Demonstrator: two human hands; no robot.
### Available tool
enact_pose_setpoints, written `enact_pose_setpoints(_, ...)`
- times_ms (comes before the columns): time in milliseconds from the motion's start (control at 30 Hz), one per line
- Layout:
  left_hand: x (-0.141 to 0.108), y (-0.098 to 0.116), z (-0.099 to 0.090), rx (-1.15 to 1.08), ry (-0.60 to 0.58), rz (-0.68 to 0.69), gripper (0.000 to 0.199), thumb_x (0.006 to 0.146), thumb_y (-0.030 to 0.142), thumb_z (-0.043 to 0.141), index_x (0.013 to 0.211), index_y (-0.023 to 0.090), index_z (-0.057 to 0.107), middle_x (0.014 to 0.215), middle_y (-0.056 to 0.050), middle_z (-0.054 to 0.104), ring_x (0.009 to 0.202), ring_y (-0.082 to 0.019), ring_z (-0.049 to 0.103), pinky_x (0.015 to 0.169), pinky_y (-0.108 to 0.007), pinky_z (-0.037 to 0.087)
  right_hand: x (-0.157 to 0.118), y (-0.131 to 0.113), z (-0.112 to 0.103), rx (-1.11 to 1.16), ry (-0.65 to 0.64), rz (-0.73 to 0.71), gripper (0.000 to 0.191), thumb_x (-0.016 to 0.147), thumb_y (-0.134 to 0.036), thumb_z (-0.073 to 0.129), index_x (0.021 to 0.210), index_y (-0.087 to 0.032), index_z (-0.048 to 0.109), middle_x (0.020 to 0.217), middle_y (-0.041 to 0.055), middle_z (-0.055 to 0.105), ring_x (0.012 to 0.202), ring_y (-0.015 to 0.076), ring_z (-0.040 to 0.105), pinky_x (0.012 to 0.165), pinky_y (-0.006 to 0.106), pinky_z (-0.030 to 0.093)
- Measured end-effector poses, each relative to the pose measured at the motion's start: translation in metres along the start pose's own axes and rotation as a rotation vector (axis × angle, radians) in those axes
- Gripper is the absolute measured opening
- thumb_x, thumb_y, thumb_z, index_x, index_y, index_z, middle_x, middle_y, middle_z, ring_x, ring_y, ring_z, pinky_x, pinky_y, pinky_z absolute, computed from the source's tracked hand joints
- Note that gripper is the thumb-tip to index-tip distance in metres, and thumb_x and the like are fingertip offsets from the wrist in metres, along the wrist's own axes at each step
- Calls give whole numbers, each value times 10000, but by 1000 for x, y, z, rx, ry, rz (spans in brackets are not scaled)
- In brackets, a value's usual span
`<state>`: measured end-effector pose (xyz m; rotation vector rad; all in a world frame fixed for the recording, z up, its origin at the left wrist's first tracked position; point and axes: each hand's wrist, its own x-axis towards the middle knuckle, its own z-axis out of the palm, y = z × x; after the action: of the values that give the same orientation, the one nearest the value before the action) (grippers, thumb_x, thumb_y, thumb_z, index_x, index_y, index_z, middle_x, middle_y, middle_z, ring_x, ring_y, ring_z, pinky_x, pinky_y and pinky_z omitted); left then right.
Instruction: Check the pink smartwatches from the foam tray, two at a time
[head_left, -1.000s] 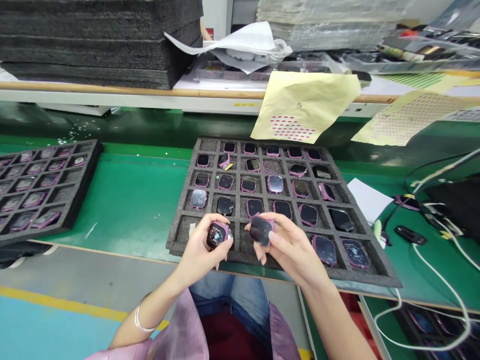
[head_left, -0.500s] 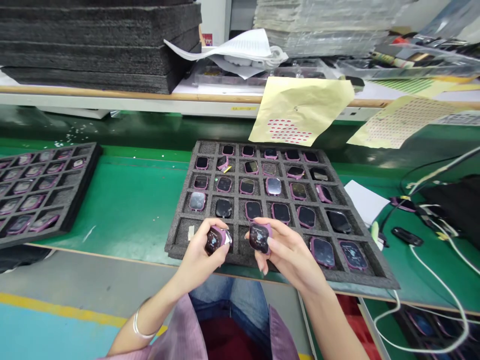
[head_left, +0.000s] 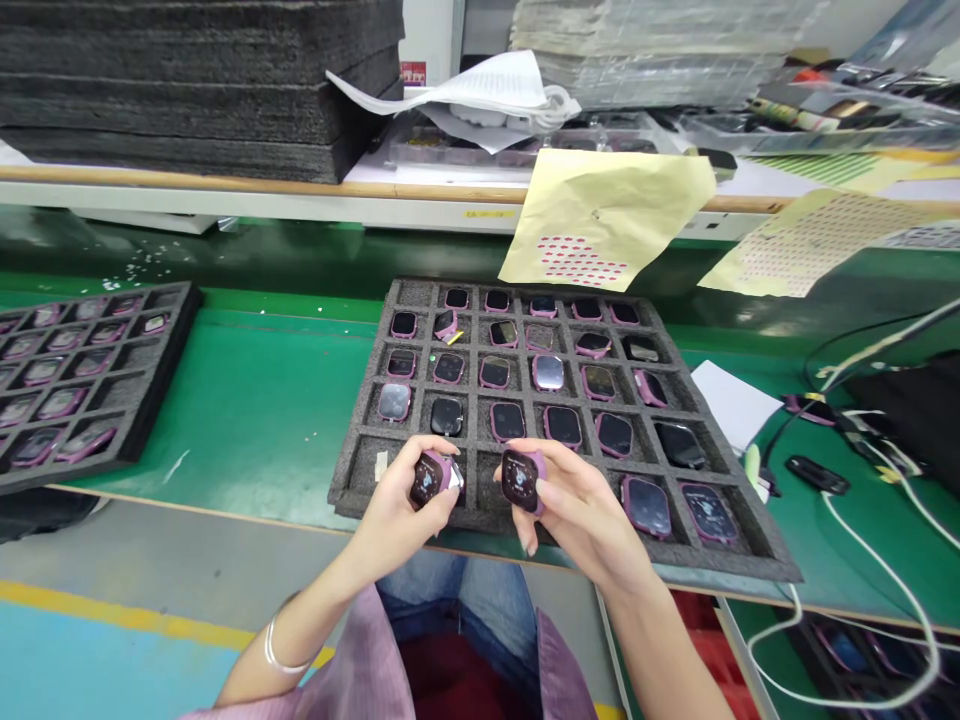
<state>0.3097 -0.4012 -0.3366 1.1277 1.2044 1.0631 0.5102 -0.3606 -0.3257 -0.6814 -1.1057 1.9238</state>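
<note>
My left hand [head_left: 409, 500] holds a purple-framed watch case [head_left: 427, 479] by its sides, its dark screen lit with small marks. A small white piece [head_left: 454, 475] shows beside it at the fingertips. In my right hand [head_left: 574, 500] is another purple watch case [head_left: 520, 479], its lit screen tilted up, with the thumb on its lower right edge. The two cases are apart, above the front edge of a grey foam tray [head_left: 364, 437]. Many tray compartments hold purple-framed watch cases, and a dark watch [head_left: 447, 415] lies just beyond my left hand.
A second foam tray [head_left: 161, 345] of watch cases lies at the left. Black foam [head_left: 195, 90] is stacked on the shelf [head_left: 300, 200]. Yellow sheets [head_left: 607, 215] hang from it. White paper [head_left: 735, 405], a black device [head_left: 817, 474] and white cables [head_left: 877, 560] are at the right.
The case in my right hand has tilted slightly, and its screen now shows darker with less glare. My left hand has barely moved and keeps its hold.
</note>
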Motion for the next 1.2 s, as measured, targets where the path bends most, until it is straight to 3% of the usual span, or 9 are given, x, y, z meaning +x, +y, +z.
enact_pose_setpoints(433,1,-4,-1,2,17,8,284,803,135,544,1072,220,504,614,83,406,407,-44,363,399,-165,288,0,1,0,-37,5,-11,321,842,-327,695,1136,-227,617,720,3,596,506,153,611,439,268,516)
enact_pose_setpoints(1200,1,6,2,-56,45,-10,253,796,115,535,1027,198,471,546,112,422,353,-24,342,362,-125,290,-3,3,-2,16,-20,-75,274,886,-229,651,1160,-228,642,861,35,620,548,134,633,461,232,526)
